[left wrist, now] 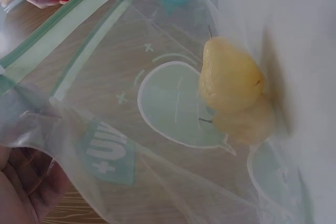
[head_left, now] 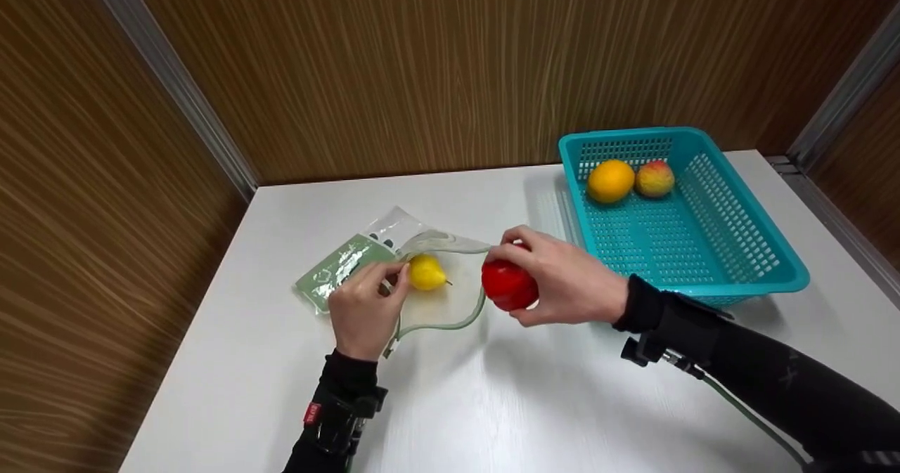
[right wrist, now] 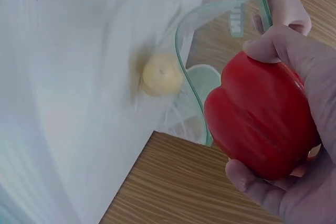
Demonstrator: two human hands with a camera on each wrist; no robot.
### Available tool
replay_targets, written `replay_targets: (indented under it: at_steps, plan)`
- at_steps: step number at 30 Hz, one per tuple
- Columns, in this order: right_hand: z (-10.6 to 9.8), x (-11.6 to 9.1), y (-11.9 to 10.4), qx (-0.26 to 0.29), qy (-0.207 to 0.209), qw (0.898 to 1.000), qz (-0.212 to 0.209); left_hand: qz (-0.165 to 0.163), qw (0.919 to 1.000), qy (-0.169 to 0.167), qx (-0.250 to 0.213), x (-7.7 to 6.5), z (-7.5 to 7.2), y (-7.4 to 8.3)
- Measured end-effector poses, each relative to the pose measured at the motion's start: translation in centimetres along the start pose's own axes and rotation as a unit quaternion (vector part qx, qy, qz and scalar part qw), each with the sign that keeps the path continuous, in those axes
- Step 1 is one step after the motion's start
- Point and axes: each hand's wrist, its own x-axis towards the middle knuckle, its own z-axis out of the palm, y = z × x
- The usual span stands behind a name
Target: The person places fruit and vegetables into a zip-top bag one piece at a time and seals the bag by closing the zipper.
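Note:
A clear zip bag (left wrist: 173,182) with green trim stands with its mouth spread toward the right. My left hand (head_left: 365,311) pinches the bag's edge between thumb and fingers. Inside the bag lies a yellow pear (head_left: 426,273), also seen through the plastic in the left wrist view. My right hand (head_left: 562,280) grips a red bell pepper (head_left: 508,284) right at the bag's opening. In the right wrist view the pepper (right wrist: 260,114) sits between thumb and fingers, beside the green zip rim.
A teal basket (head_left: 745,290) stands on the right of the white table (head_left: 232,360). It holds an orange (head_left: 611,181) and a peach (head_left: 654,179). A green-and-clear package (head_left: 344,266) lies flat to the left, partly behind the left hand. Wood-grain panels (head_left: 422,72) rise behind the table.

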Motion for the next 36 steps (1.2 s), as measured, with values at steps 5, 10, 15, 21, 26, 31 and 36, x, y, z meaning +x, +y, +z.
replay_targets:
  at_steps: [5, 10, 15, 21, 26, 31, 36]
  plan:
    - [1.0, 0.2, -0.7, 0.005, -0.002, 1.0, -0.007, 0.003, 1.0, 0.004, -0.006, 0.0, 0.0, 0.1]
    - [2.0, 0.7, -1.7, 0.009, -0.005, 1.0, -0.013, 0.003, 1.0, 0.002, -0.004, 0.0, 0.1, 0.1]
    - [3.2, 1.5, -2.6, 0.013, -0.006, 1.0, -0.025, 0.005, 1.0, 0.001, -0.003, 0.0, 0.0, 0.1]
    - [4.9, 2.7, -2.9, 0.019, -0.006, 1.0, -0.018, 0.003, 1.0, -0.003, -0.005, 0.0, 0.1, 0.3]
    - [6.2, 3.5, -2.8, 0.034, 0.009, 0.999, 0.016, 0.006, 0.9999, -0.009, -0.005, 0.0, 0.2, 0.3]
    - [7.6, 4.6, -2.9, 0.02, 0.028, 0.999, 0.041, 0.018, 0.9998, -0.008, 0.0, 0.0, 0.1, 0.4]
    - [8.8, 5.6, -3.3, -0.026, 0.039, 0.998, 0.04, 0.031, 0.9995, -0.008, 0.003, -0.1, 0.2, 0.4]
